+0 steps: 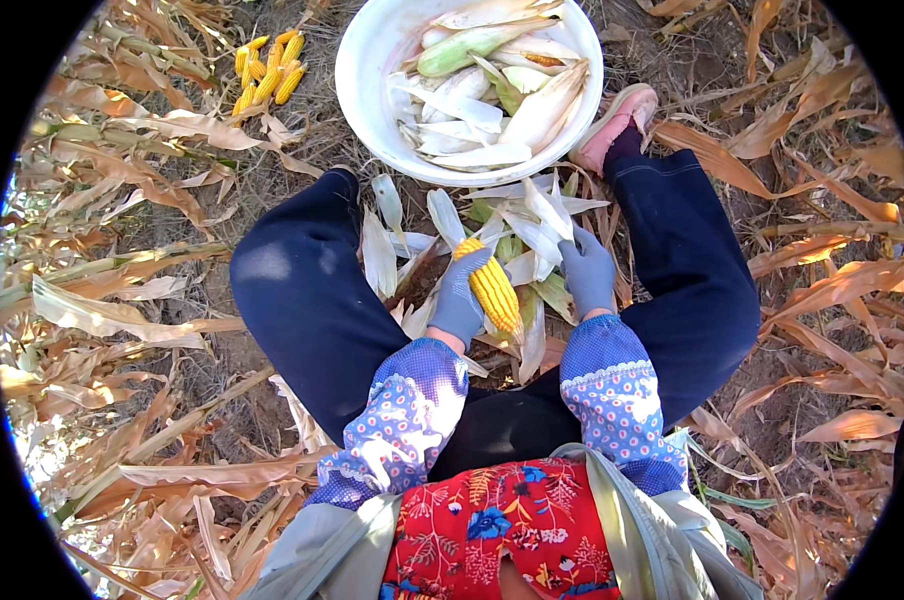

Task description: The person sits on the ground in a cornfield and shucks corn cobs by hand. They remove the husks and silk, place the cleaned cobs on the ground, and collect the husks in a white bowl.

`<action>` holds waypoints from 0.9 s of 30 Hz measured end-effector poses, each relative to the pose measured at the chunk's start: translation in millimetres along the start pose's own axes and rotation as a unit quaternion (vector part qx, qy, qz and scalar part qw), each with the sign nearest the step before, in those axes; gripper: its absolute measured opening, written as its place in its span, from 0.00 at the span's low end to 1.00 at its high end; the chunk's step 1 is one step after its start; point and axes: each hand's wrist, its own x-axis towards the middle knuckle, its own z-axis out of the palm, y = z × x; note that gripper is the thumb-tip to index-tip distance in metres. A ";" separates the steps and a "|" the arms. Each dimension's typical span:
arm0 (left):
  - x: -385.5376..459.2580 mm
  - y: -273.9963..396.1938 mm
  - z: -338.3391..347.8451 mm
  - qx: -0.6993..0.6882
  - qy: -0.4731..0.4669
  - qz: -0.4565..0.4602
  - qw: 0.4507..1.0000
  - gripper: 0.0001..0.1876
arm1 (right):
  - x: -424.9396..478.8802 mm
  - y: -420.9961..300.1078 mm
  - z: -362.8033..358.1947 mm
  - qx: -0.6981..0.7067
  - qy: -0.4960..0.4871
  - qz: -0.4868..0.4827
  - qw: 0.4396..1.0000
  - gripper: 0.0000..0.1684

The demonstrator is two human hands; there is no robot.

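Note:
My left hand (458,298), in a grey glove, is closed around a yellow corn cob (494,294) whose kernels are bare; a pale husk leaf sticks up from its far end. To its right, my right hand (588,271), also gloved, pinches pale corn husk (548,217) between thumb and fingers. Loose husks (530,352) lie on the ground between my legs, under and around both hands. Just beyond stands a white plastic tub (362,112) holding several corn ears in their husks (545,112), with some kernels showing on one.
Several bare yellow cobs (270,71) lie piled on the ground at the upper left, left of the tub. Dry corn stalks and leaves (121,315) cover the ground on both sides. My bent legs (302,262) flank the husks, with a pink shoe (615,127) beside the tub.

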 end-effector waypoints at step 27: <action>40.7 -25.6 -58.6 -0.017 0.262 0.084 0.961 0.18 | -37.5 -30.9 26.6 0.042 -0.112 0.106 0.987 0.15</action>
